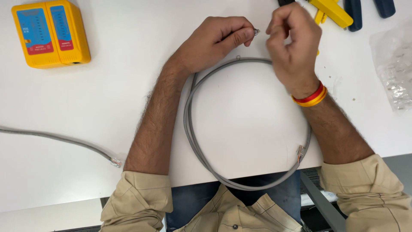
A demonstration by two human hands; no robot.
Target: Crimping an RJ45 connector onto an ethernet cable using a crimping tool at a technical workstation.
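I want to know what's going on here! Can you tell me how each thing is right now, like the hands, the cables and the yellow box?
left hand: closed, pinching the cable tip
right hand: curled shut beside that tip
grey cable: looped on the table, one plugged end lying free
second grey cable: lying flat, plug on its end
yellow tester box: lying untouched
plastic bag: crumpled, lying at the edge
hand tools: lying untouched

Table (240, 116): smooth matt white surface. Grey cable (194, 141): smooth matt plastic jacket, clear glossy plastic plug (301, 151) at its end. Second grey cable (56, 138): same jacket, clear plug too. Yellow tester box (51, 33): glossy hard plastic, blue and red label panels. Bag (392, 64): thin crinkled clear plastic, shiny. Tool handles (343, 10): yellow and dark blue plastic. Sleeves (137, 197): matt beige woven cloth. Wristband (311, 96): red and yellow thread.
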